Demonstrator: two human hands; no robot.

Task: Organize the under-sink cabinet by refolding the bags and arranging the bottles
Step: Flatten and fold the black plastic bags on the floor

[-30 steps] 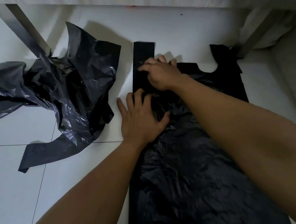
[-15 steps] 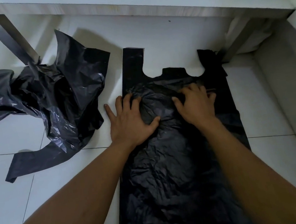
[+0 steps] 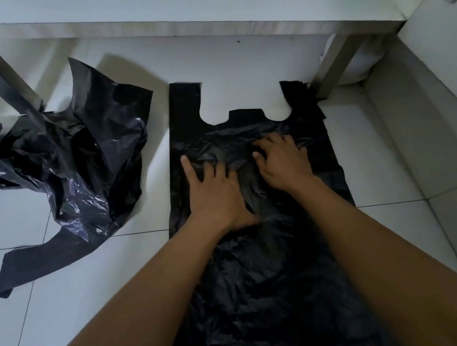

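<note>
Centre frame, flat black bag (image 3: 265, 284) lies on floor (image 3: 65, 310) tiles; left hand (image 3: 212, 195) and right hand (image 3: 284, 165) press it, fingers (image 3: 188, 168) spread, gripping nothing; crumpled bag (image 3: 75, 169) sits at left of frame.

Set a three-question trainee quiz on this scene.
1. True or false: the left hand and the right hand both rest on the flat bag.
2. The crumpled bag lies: A) to the left of the flat bag, B) on top of it, C) to the right of it.
3. Fill in: the flat bag's handles point ____ the cabinet (toward/away from).
Key: 1 true; 2 A; 3 toward.
</note>
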